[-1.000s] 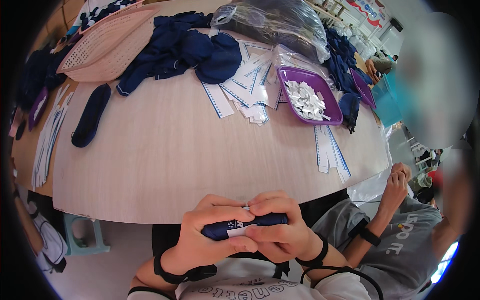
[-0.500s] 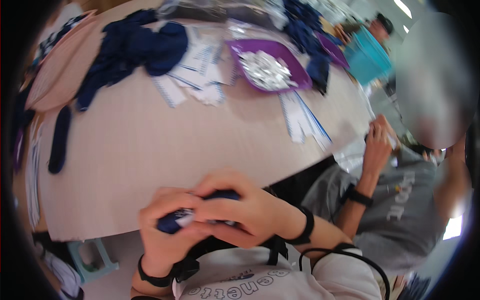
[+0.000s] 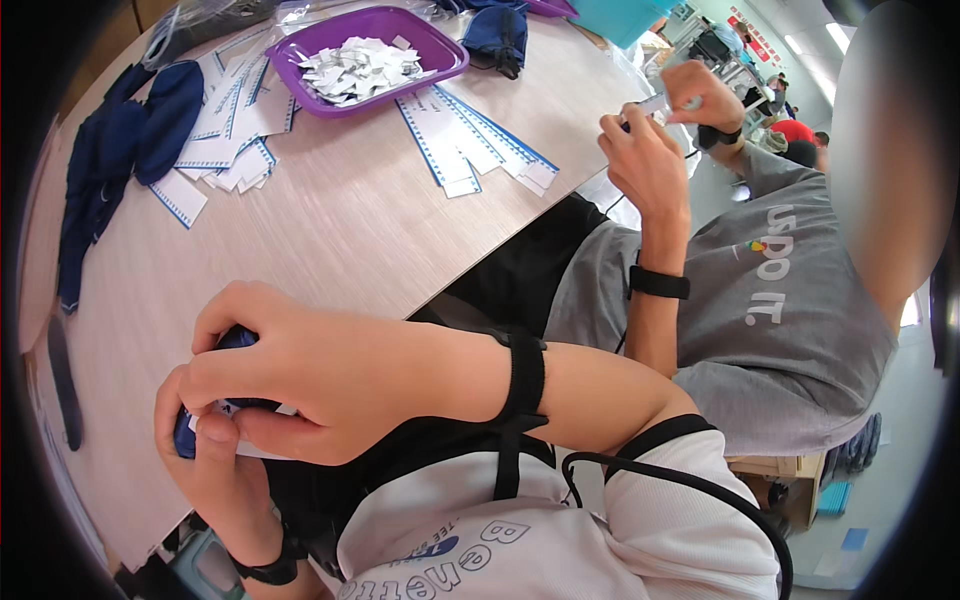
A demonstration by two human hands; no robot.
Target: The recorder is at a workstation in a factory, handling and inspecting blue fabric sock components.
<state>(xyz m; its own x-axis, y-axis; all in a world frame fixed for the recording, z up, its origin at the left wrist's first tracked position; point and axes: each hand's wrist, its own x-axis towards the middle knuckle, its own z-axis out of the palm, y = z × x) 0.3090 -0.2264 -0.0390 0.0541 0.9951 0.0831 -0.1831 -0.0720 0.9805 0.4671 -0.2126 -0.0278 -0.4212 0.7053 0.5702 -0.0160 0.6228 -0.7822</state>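
Right hand: right hand lies across the top, fingers curled down over the navy pouch, gripping it from above.
Left hand: left hand sits under and behind, thumb pressed up against the pouch's near edge; also clamped on it.
Pouch: small, dark blue, mostly hidden between the two hands, just off the near edge of the table; a white slip shows under it.
Table: purple tray of paper scraps at the far side, blue-edged paper strips fanned beside it, pile of navy fabric to the left.
Neighbour: another person's hands work a small item, well apart.
Handling note: probably best to keep both thumbs on the slip's edge and the fabric taut, so the slip stays flat.
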